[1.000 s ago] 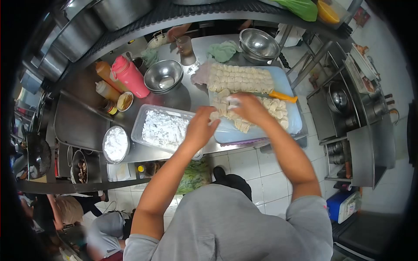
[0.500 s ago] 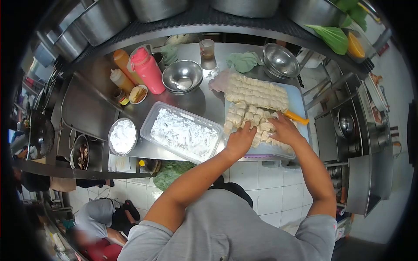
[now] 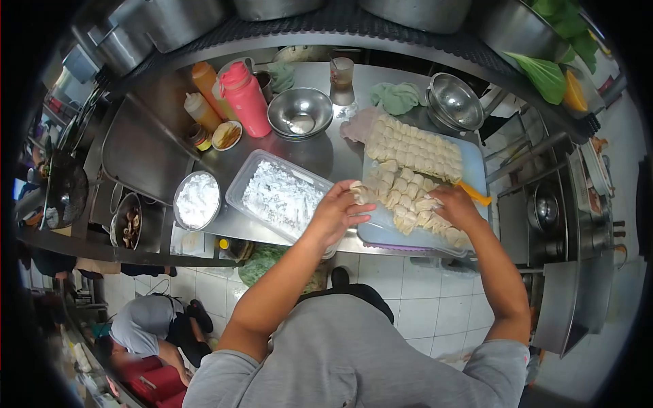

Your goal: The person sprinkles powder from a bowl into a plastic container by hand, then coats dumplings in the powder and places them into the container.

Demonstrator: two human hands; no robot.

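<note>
My left hand (image 3: 336, 212) is above the gap between the tray and the board, thumb and fingers closed on a pale, dough-like piece (image 3: 362, 194). My right hand (image 3: 457, 206) rests at the right side of a loose group of similar pieces (image 3: 408, 192), its fingertips pressed among them; whether it grips one is hidden. Behind them, more pieces stand in tight rows (image 3: 415, 149) on the light blue cutting board (image 3: 477, 160). An orange handle (image 3: 474, 194) lies just beyond my right hand. Left of the board, a clear plastic tray (image 3: 238, 178) holds white powder (image 3: 282, 197).
A bowl of white powder (image 3: 197, 200) stands left of the tray. Behind are a pink bottle (image 3: 245, 102), steel bowls (image 3: 300, 112), a glass (image 3: 341, 73), a green cloth (image 3: 396, 98) and a colander (image 3: 456, 102). A shelf overhangs the back. Another person (image 3: 146, 326) bends low at lower left.
My left hand has lifted off the board and moved left toward the tray with a pale piece in it. My right hand stays at the pieces. The view has shifted slightly.
</note>
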